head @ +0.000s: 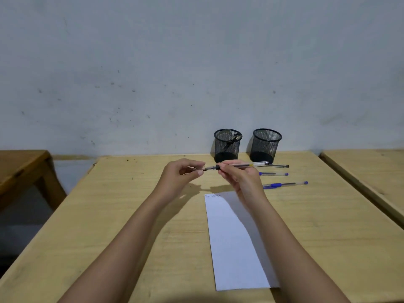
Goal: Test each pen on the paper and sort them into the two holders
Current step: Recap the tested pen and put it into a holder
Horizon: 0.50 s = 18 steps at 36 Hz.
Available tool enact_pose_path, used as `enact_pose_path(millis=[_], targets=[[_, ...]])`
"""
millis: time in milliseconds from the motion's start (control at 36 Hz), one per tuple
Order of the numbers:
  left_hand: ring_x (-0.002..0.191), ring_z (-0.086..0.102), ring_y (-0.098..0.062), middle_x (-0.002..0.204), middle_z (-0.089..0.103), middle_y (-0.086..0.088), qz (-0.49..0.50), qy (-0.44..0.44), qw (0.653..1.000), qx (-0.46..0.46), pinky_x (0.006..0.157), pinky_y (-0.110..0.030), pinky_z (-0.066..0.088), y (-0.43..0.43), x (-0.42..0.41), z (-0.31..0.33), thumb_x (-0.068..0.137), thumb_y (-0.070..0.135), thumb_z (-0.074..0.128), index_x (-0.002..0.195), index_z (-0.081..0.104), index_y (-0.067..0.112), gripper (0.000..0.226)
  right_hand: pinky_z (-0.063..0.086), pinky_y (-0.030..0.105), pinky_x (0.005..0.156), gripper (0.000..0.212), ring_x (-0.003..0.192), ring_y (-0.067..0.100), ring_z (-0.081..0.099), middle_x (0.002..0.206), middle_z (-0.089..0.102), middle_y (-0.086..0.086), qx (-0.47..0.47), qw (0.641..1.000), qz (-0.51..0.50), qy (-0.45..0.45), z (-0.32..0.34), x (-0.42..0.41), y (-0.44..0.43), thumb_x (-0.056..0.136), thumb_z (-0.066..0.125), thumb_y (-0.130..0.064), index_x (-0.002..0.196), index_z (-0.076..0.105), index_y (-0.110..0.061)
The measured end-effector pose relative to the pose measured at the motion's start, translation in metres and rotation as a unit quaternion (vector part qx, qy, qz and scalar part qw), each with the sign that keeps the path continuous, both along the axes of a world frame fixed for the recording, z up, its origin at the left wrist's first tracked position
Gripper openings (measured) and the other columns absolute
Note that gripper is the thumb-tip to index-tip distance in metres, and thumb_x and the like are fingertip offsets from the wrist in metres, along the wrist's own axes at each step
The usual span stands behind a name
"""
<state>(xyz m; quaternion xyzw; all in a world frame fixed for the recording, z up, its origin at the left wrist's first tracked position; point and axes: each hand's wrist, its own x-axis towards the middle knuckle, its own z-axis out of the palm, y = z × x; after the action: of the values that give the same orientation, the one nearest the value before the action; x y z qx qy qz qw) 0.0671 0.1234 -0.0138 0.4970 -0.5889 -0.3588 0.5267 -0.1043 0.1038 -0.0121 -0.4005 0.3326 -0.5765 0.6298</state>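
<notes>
So, the paper strip lies lower center-right on the desk. Above it both forearms reach in: right hand grips a clear pen level by its barrel, left hand pinches its dark end. Loose pens lie just right; mesh holders stand behind.

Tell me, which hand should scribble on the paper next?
Probably right. The right hand grips the pen by its barrel and is nearer the paper; the left hand only pinches its tip end.

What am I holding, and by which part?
A black pen: the right hand grips its barrel near the front, and the left hand pinches its tip end.
</notes>
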Motion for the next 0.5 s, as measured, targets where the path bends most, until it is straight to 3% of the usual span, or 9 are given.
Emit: enact_pose_path(millis=[278, 500], targets=[[0.072, 0.070, -0.010, 0.072, 0.074, -0.003, -0.043, 0.162, 0.986, 0.025, 0.072, -0.017, 0.055, 0.033, -0.014, 0.018, 0.076, -0.003, 0.069, 0.087, 0.071, 0.006, 0.013, 0.048, 0.020, 0.064, 0.013, 0.064, 0.013, 0.060, 0.074, 0.067, 0.012, -0.102, 0.992, 0.033, 0.067, 0.015, -0.006, 0.023, 0.071, 0.072, -0.002, 0.083, 0.068, 0.001], [0.069, 0.068, -0.009, 0.070, 0.074, 0.000, -0.036, 0.136, 0.990, -0.016, 0.069, -0.017, 0.054, 0.044, -0.019, 0.031, 0.075, -0.004, 0.070, 0.084, 0.071, 0.006, 0.014, 0.049, 0.021, 0.065, 0.013, 0.066, 0.012, 0.062, 0.079, 0.074, 0.007, -0.164, 0.982, 0.042, 0.079, 0.021, -0.013, 0.028, 0.070, 0.071, 0.000, 0.082, 0.067, -0.001]])
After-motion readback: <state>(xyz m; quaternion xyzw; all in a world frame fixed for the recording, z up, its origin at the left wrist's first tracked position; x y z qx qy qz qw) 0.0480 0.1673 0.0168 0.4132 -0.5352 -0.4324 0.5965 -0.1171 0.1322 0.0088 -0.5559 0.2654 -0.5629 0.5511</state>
